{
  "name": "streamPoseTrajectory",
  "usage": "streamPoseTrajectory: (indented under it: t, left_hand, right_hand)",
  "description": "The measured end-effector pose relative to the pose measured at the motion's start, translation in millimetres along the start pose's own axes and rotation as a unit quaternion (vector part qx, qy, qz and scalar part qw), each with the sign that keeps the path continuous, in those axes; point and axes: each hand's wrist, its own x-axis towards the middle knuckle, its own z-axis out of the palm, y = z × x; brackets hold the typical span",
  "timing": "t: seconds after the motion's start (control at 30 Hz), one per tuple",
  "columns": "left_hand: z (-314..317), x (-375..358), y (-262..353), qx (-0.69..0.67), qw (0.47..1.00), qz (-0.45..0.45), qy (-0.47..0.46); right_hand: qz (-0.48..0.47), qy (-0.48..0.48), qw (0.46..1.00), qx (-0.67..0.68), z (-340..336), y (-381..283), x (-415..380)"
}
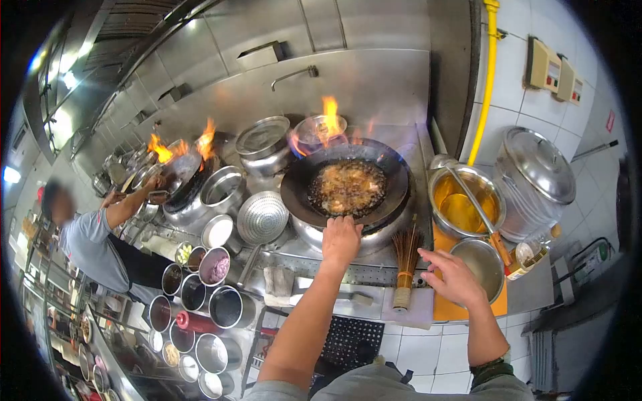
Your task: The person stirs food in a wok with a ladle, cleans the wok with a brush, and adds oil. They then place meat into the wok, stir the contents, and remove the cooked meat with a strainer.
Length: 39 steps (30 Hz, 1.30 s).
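A dark wok sits on the burner, with pieces of food bubbling in brown oil. My left hand is closed on the wok's near rim, perhaps on a handle that the fingers hide. To the right, my right hand is open with its fingers spread, holding nothing. It hovers between a bamboo wok brush and a steel bowl. Behind that bowl stands another steel bowl with yellow oil, and a long-handled ladle lies across it.
Flames rise behind the wok. A perforated strainer and a lidded pot stand left of it. Several steel containers hold ingredients. A co-worker handles another flaming wok. At right are a tall pot and a bottle.
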Motion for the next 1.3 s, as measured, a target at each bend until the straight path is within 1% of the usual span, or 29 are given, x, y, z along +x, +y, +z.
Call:
streamPoseTrajectory:
  t: [0.03,0.17,0.23,0.3,0.33,0.37,0.4,0.43,0.5,0.53,0.57,0.6,0.63,0.67,0.7,0.73,0.77,0.8,0.83,0.87,0.97,1.0,1.07,1.13,1.17,1.2,1.23,1.27,1.3]
  left_hand:
    - [0.5,0.1,0.2,-0.017,1.0,0.008,0.024]
    - [-10.0,0.5,3.8,-0.03,1.0,-0.001,0.006]
    - [-22.6,-7.0,6.8,-0.038,0.999,-0.034,-0.019]
    - [-37.1,-24.4,9.4,0.025,0.989,0.034,0.145]
    - [-49.6,-36.7,7.3,-0.008,0.991,0.032,0.132]
    - [-64.9,-54.4,1.0,-0.044,0.992,0.024,0.114]
    - [-80.8,-79.0,-5.1,-0.072,0.992,0.01,0.101]
    - [-97.8,-108.6,-13.8,-0.098,0.991,-0.008,0.089]
    - [-135.4,-175.6,-32.4,-0.178,0.98,-0.091,-0.018]
    - [-145.1,-215.9,-46.1,-0.161,0.975,-0.148,-0.042]
    - [-153.0,-262.0,-56.6,-0.141,0.966,-0.205,-0.062]
    - [-158.9,-310.7,-64.5,-0.117,0.943,-0.304,-0.076]
    - [-163.1,-364.6,-68.9,-0.091,0.908,-0.4,-0.088]
    - [-166.5,-424.8,-69.1,-0.026,0.893,-0.44,-0.092]
    - [-167.8,-484.4,-64.7,0.039,0.872,-0.478,-0.095]
    - [-170.5,-538.9,-51.2,0.069,0.829,-0.546,-0.101]
    - [-170.9,-586.9,-30.1,0.095,0.777,-0.612,-0.107]
    - [-169.7,-624.8,-5.9,0.098,0.754,-0.642,-0.096]
    - [-168.5,-658.1,20.0,0.087,0.705,-0.698,-0.09]
    - [-168.0,-685.7,46.9,0.075,0.652,-0.75,-0.081]
    - [-153.3,-728.1,110.9,0.006,0.589,-0.808,-0.008]
    - [-138.8,-744.5,129.9,-0.015,0.572,-0.82,0.023]
    - [-119.0,-757.9,161.0,-0.045,0.553,-0.83,0.055]
    - [-86.9,-785.4,186.4,-0.055,0.547,-0.832,0.08]
    - [-65.6,-806.1,195.6,-0.103,0.518,-0.842,0.11]
    - [-37.2,-824.4,200.2,-0.154,0.495,-0.844,0.137]
    - [7.9,-858.0,209.8,-0.197,0.442,-0.858,0.173]
    - [48.0,-885.4,219.2,-0.245,0.389,-0.865,0.201]
    - [56.1,-886.2,229.6,-0.309,0.296,-0.866,0.258]
  right_hand:
    - [0.0,-0.005,1.0,0.0,3.6,-0.3,0.6]
    - [0.009,-0.042,0.998,0.034,19.5,-8.9,2.0]
    - [0.012,-0.07,0.996,0.046,29.6,-16.5,3.4]
    - [0.012,-0.145,0.978,0.15,45.9,-27.2,-0.4]
    - [-0.02,-0.177,0.962,0.208,64.0,-22.0,-3.3]
    - [-0.001,-0.205,0.955,0.213,83.8,-22.9,-6.0]
    - [0.046,-0.251,0.89,0.376,106.7,-27.1,-9.8]
    - [0.104,-0.284,0.795,0.526,130.6,-25.0,-19.1]
    - [0.174,-0.36,0.773,0.493,181.3,0.8,-33.5]
    - [0.208,-0.408,0.766,0.452,205.7,9.7,-39.8]
    - [0.247,-0.367,0.844,0.304,228.9,8.3,-50.0]
    - [0.161,-0.328,0.921,0.137,253.2,28.4,-65.1]
    - [0.154,-0.328,0.929,0.073,280.7,63.5,-85.1]
    - [0.172,-0.312,0.929,0.1,296.2,90.3,-104.0]
    - [0.235,-0.332,0.907,0.108,307.2,117.8,-118.6]
    - [0.246,-0.344,0.904,0.061,313.5,143.0,-133.2]
    - [0.314,-0.368,0.875,0.026,310.3,154.7,-142.2]
    - [0.276,-0.409,0.869,0.011,321.0,215.1,-160.8]
    - [0.356,-0.444,0.82,0.05,303.9,213.1,-161.0]
    - [0.352,-0.469,0.81,0.006,305.3,231.5,-163.3]
    - [0.229,-0.515,0.813,-0.142,324.1,313.6,-151.1]
    - [0.204,-0.529,0.81,-0.151,329.0,281.0,-134.5]
    - [0.276,-0.497,0.818,-0.081,334.6,186.4,-103.4]
    - [0.238,-0.484,0.841,-0.052,368.9,134.8,-92.2]
    - [0.215,-0.455,0.864,-0.015,382.9,105.8,-85.7]
    - [0.177,-0.471,0.864,0.004,396.4,69.1,-80.2]
    - [0.141,-0.482,0.865,0.023,406.9,30.7,-80.1]
    - [0.179,-0.476,0.858,0.072,415.6,-5.6,-85.7]
    - [0.143,-0.527,0.827,0.132,432.6,-14.4,-83.4]
